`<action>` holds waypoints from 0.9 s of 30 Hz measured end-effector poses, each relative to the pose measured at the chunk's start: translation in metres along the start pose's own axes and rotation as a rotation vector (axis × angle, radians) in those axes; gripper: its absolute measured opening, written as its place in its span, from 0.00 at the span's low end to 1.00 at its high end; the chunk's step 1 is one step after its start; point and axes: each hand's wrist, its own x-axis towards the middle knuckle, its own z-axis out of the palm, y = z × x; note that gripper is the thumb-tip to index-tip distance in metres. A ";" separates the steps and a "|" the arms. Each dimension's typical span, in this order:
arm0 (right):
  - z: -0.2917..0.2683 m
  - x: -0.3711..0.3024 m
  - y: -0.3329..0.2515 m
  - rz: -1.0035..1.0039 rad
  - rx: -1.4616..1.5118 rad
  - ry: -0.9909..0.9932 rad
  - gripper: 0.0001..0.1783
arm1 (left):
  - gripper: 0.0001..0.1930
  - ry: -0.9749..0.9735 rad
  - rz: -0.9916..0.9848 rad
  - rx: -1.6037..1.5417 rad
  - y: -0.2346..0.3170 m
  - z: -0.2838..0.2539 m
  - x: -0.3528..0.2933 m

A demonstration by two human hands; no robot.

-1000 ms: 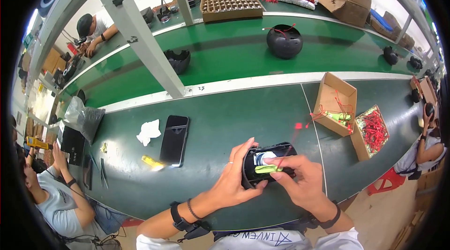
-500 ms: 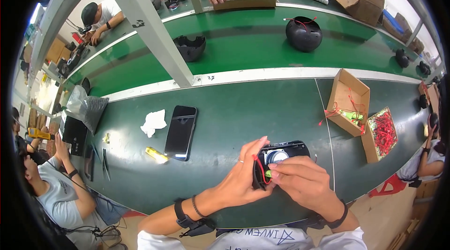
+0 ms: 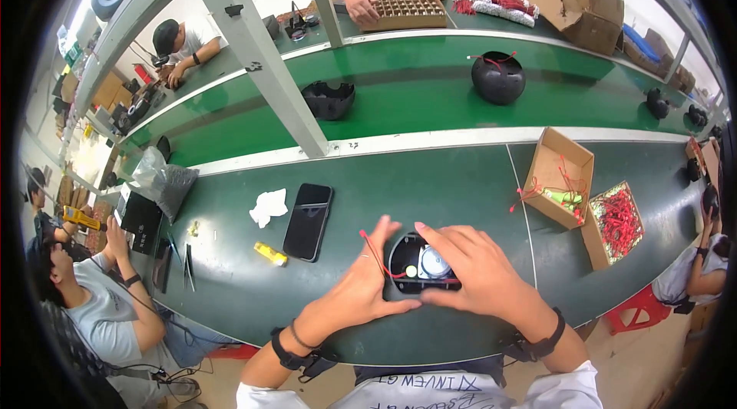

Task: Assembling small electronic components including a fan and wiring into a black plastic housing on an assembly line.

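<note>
Both hands hold a black plastic housing [image 3: 401, 255] at the near edge of the green workbench, its inside facing up. A round silver-grey speaker [image 3: 434, 262] sits in it, with a small yellow-green round piece [image 3: 411, 272] beside it. My left hand [image 3: 355, 280] cups the housing's left end, thumb along its near side. My right hand [image 3: 485, 271] wraps over the right end and hides that part. A thin red wire [image 3: 371, 246] comes out of the housing and stands up by my left fingers, its small connector at the tip.
Ahead lie a black phone [image 3: 309, 222], a yellow piece [image 3: 271, 254] and crumpled white tissue [image 3: 269, 208]. To the right stand cardboard boxes with red-wired parts [image 3: 564, 171] and red wires [image 3: 616, 223]. Tweezers [image 3: 188, 267] lie left. Black shells [image 3: 497, 80] rest on the green belt; people work around.
The housing has turned and now lies lengthwise from left to right. My right fingers have left the green piece and gripped the right end. The red wire now points up and left.
</note>
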 end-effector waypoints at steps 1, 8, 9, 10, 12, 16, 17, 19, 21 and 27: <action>0.002 0.002 0.001 0.026 -0.055 -0.030 0.51 | 0.69 0.096 -0.035 0.219 0.014 -0.008 -0.003; 0.019 -0.001 -0.018 0.044 -0.268 0.058 0.52 | 0.44 0.079 0.133 0.886 0.088 -0.041 0.011; 0.021 -0.003 -0.020 0.066 -0.290 0.101 0.52 | 0.38 -0.017 0.134 0.949 0.077 -0.039 0.014; 0.024 -0.004 -0.020 0.055 -0.282 0.101 0.52 | 0.32 -0.116 0.142 1.010 0.066 -0.039 0.016; 0.031 -0.008 -0.022 0.074 -0.342 0.122 0.52 | 0.20 -0.156 0.122 0.999 0.060 -0.036 0.013; 0.033 -0.008 -0.025 0.098 -0.349 0.143 0.52 | 0.13 -0.143 0.080 0.941 0.054 -0.033 0.009; 0.034 -0.009 -0.026 0.103 -0.362 0.142 0.52 | 0.11 -0.123 0.089 0.934 0.055 -0.033 0.009; 0.035 -0.010 -0.026 0.108 -0.377 0.139 0.52 | 0.11 -0.111 0.095 0.940 0.058 -0.031 0.013; 0.035 -0.011 -0.026 0.112 -0.386 0.160 0.54 | 0.10 -0.098 0.100 0.948 0.061 -0.031 0.016; 0.034 -0.011 -0.025 0.151 -0.378 0.121 0.51 | 0.07 -0.091 0.044 0.835 0.062 -0.027 0.021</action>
